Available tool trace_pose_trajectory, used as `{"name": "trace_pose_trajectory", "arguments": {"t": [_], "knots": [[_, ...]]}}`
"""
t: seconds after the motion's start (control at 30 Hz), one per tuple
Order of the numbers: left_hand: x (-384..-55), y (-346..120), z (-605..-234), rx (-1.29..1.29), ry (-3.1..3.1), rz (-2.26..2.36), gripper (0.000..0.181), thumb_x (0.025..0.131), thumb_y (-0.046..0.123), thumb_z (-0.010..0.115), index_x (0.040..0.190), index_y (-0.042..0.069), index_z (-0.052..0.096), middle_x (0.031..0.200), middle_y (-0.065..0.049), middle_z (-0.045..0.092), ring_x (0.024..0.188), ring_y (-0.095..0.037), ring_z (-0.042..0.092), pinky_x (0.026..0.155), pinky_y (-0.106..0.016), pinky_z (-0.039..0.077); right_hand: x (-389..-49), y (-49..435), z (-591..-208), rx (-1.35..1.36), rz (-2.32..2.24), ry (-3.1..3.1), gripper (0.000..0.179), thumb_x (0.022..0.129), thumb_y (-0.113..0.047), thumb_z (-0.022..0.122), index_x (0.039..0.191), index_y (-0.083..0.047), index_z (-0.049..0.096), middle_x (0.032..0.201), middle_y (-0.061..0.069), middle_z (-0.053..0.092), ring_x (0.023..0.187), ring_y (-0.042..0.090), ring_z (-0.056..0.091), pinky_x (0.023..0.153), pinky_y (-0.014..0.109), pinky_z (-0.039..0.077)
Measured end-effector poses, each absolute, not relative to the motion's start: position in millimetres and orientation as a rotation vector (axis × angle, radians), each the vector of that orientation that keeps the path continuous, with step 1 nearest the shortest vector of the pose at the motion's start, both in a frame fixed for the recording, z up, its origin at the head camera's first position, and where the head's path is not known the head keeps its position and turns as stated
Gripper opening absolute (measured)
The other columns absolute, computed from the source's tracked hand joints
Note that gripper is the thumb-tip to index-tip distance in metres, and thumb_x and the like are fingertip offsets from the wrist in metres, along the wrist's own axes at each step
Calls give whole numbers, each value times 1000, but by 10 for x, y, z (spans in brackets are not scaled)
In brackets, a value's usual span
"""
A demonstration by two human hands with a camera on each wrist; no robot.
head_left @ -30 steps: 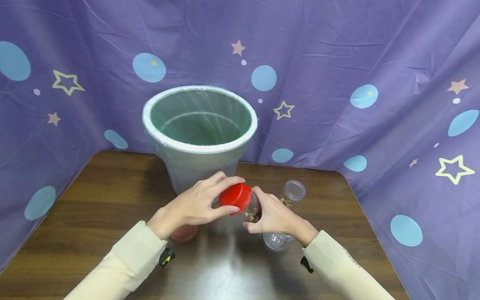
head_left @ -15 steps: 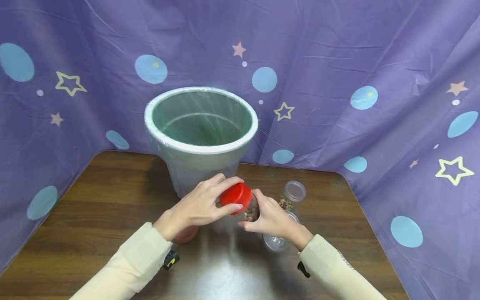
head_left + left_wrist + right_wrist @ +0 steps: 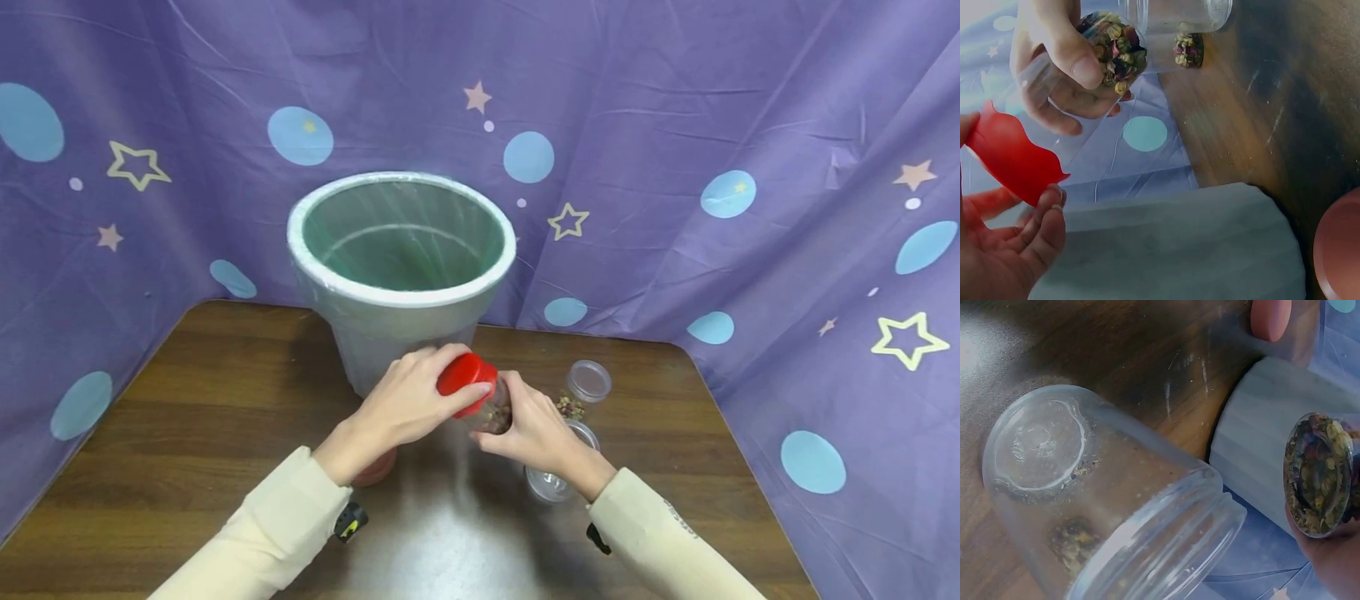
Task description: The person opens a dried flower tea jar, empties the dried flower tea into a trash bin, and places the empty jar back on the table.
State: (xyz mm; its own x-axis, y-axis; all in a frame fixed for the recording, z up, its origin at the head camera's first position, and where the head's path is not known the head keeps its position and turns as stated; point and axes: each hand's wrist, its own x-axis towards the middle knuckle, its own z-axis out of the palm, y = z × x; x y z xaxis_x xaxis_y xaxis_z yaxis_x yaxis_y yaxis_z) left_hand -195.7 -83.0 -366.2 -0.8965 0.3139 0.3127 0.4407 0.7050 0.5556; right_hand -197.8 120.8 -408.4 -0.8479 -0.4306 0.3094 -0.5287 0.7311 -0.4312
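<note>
Just in front of the large grey bin [image 3: 401, 297], which stands on the wood-grained table [image 3: 225, 400] lined with thin clear plastic, two hands meet over one container. Going left to right, first comes a pinkish-red round thing [image 3: 375, 471] in front of the bin's foot, partly covered by an arm. Next is the left hand [image 3: 405, 400], before the bin's wall, thumb and fingers clamped on opposite sides of a red lid [image 3: 467, 379]. The lid meets the mouth end of a clear jar [image 3: 492, 411], tilted — whether it is fastened, I cannot tell. Dried flowers [image 3: 1116, 53] lie toward the jar's base. The right hand [image 3: 534, 429], in front of the bin and to its right, curls round that jar's body. Farther right of the bin come a larger clear jar [image 3: 549, 485], a second cluster of flowers [image 3: 570, 407] and a clear round disc [image 3: 590, 381] — perhaps one container, perhaps several.
</note>
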Motion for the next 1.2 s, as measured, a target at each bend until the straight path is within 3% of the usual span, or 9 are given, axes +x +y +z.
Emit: {"name": "trace_pose_trajectory", "arguments": {"t": [0.3,0.7,0.87,0.97,1.07,1.2], "knots": [[-1948,-782,-3705,-489,-2754,-991,47,87,55,64,119,21,61,98,-1,71,79,-16,65,67,-32,55,-1985,1228,-4065,771,750,-2770,67,71,-35,83,123,-9,51,98,5,68,78,12,63,67,25,53],[-1968,-841,-3655,-630,-2908,-1025,57,90,60,59,131,22,47,106,1,67,87,-14,62,72,-29,54,-1979,1360,-3924,825,823,-2910,73,76,-41,80,134,-14,45,122,3,62,102,11,59,86,33,53],[-1956,-902,-3618,-767,-2870,-1025,67,87,61,63,136,18,47,117,2,63,99,-14,60,81,-32,54,-1988,1426,-3862,884,820,-2895,71,75,-36,81,133,-14,47,119,0,63,101,11,61,86,32,53],[-1959,-954,-3619,-927,-2779,-1013,80,81,56,74,143,15,43,131,0,55,115,-15,55,94,-35,53,-2008,1463,-3825,896,839,-2879,72,74,-34,83,133,-14,48,114,-2,64,96,9,61,82,30,52],[-1969,-991,-3625,-1072,-2703,-991,91,76,43,83,151,20,36,147,-1,44,129,-17,49,104,-38,49,-2026,1490,-3791,894,860,-2881,73,74,-35,84,135,-14,48,115,-2,65,96,9,61,82,29,52],[-1975,-1014,-3627,-1198,-2647,-925,87,77,24,85,150,31,39,152,0,40,132,-19,50,103,-40,50,-2038,1518,-3769,911,857,-2893,75,75,-39,84,136,-14,48,116,-2,65,99,10,62,84,31,52]]}}
